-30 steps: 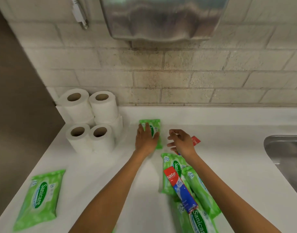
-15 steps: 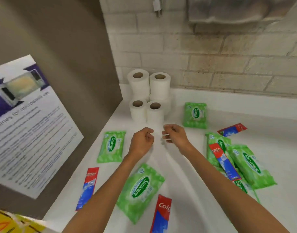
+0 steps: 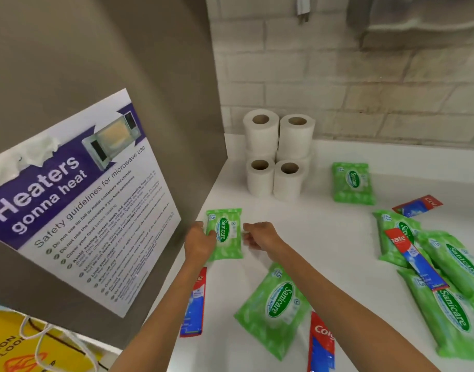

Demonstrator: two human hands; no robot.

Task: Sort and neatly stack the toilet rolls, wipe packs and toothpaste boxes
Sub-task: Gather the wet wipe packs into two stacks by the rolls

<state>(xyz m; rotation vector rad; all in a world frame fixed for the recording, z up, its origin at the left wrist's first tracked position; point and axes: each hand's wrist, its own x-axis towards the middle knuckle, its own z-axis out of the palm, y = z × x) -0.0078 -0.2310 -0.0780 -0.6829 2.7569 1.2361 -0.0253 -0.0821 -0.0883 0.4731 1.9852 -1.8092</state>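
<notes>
The left hand (image 3: 199, 241) grips the left edge of a small wipe pack (image 3: 226, 237) lying on the white counter (image 3: 324, 232) near the side wall. The right hand (image 3: 260, 234) is just beside its other edge, fingers curled; I can't tell if it's holding. My guess is the pack is bound for the lone pack (image 3: 352, 182) beside the stacked toilet rolls (image 3: 278, 157), to start the wipes pile. A toothpaste box (image 3: 194, 302) lies under the left forearm.

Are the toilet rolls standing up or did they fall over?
Standing up. All the toilet rolls have their hollow middles facing upward, and the two at the back sit squarely on top of other rolls.
</notes>
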